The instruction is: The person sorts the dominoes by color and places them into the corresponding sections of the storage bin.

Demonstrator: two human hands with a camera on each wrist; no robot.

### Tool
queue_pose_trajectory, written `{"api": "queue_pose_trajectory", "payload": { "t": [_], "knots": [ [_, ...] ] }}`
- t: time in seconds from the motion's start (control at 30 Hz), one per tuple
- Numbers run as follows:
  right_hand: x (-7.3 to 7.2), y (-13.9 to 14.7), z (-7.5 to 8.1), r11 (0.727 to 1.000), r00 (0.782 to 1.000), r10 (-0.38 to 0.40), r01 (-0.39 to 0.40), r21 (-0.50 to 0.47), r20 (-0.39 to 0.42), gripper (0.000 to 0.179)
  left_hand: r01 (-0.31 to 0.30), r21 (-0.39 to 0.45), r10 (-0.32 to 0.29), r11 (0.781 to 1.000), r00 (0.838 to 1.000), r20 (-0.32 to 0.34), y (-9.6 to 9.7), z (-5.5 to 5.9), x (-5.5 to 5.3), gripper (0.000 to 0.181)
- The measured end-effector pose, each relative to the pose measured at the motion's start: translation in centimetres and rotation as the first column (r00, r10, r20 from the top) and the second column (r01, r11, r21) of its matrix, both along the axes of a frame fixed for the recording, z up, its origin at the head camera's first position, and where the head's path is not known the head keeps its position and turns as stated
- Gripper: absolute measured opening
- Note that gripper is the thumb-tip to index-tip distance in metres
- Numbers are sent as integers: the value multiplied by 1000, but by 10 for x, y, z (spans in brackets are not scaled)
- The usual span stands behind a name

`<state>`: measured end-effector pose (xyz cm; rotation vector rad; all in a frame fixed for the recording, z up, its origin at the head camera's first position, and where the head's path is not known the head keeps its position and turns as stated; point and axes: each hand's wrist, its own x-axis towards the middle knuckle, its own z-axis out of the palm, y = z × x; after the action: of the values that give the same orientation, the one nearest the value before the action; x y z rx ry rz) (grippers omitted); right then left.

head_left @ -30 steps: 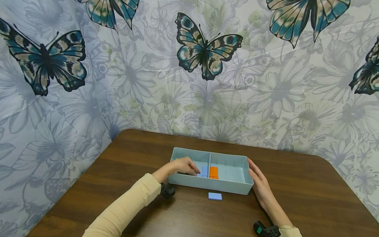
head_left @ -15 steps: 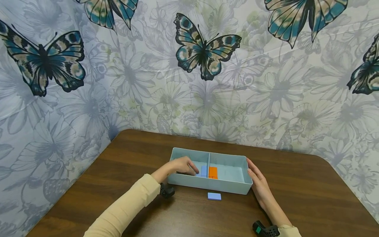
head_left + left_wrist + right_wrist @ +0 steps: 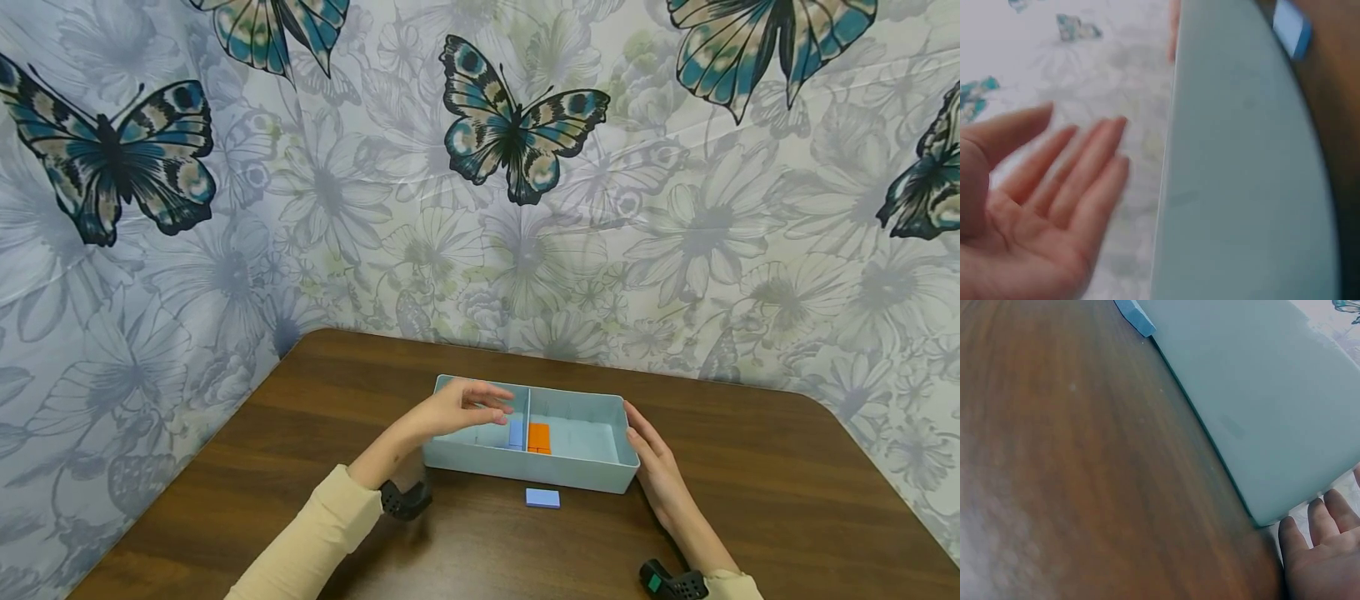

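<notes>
A pale blue-green box [image 3: 525, 472] with a divider down its middle stands on the table. My left hand [image 3: 459, 408] hovers over its left compartment; the left wrist view shows the palm [image 3: 1035, 244] bare and the fingers loosely extended. Blue blocks [image 3: 516, 433] lie in that compartment against the divider, partly hidden by the box's front wall. Across the divider, orange blocks [image 3: 538, 437] sit in the right compartment. My right hand [image 3: 663, 471] rests against the box's right end with its fingers extended. One flat blue block [image 3: 542, 497] lies on the table in front of the box.
The brown wooden table [image 3: 360, 367] reaches back to a butterfly-patterned cloth [image 3: 517, 275]. A black wrist strap [image 3: 405, 500] is on the left wrist and another strap [image 3: 672, 581] on the right.
My left hand has lifted up out of the left compartment and its fingers have straightened. The right hand, the box and the loose blue block have stayed in place.
</notes>
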<state>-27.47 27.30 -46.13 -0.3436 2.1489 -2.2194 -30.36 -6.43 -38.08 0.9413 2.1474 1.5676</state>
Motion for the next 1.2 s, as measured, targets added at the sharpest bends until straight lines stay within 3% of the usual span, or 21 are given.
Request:
{"api": "queue_pose_trajectory", "payload": {
  "t": [0.13, 0.23, 0.3, 0.43, 0.53, 0.83, 0.97, 1.13, 1.2],
  "knots": [
    [1, -1, 1, 1000, 1000, -1, 1, 2, 5, 53, 122, 106, -132, 987, 987, 90, 5, -12, 20, 36],
    [1, -1, 1, 1000, 1000, -2, 2, -2, 4, 53, 185, 61, -190, 981, 978, 89, 11, -29, 32, 34],
    [1, 0, 0, 1000, 1000, -4, 4, -4, 5, 53, 193, 16, -194, 981, 979, 69, 17, -41, 38, 33],
    [1, 0, -1, 1000, 1000, -1, 1, -3, 14, 53, 125, -94, -126, 988, 992, -4, 30, -57, 46, 36],
    [0, 0, -1, 1000, 1000, 0, 0, -3, 18, 53, 56, -137, -63, 989, 997, -48, 39, -64, 50, 38],
    [-1, 0, 0, 1000, 1000, -3, 3, 1, 20, 53, -4, -80, -1, 997, 998, -69, 58, -74, 49, 39],
    [0, 0, 0, 1000, 1000, 1, -1, -6, 7, 54, -41, -130, 19, 991, 985, -169, 63, -79, 48, 40],
    [0, 0, 0, 1000, 1000, -3, 3, 0, 18, 53, -114, -237, 34, 965, 948, -316, 66, -80, 50, 38],
    [1, 0, 0, 1000, 1000, -4, 4, 1, 19, 53, -138, -246, 49, 960, 940, -337, 67, -80, 51, 37]
  ]
}}
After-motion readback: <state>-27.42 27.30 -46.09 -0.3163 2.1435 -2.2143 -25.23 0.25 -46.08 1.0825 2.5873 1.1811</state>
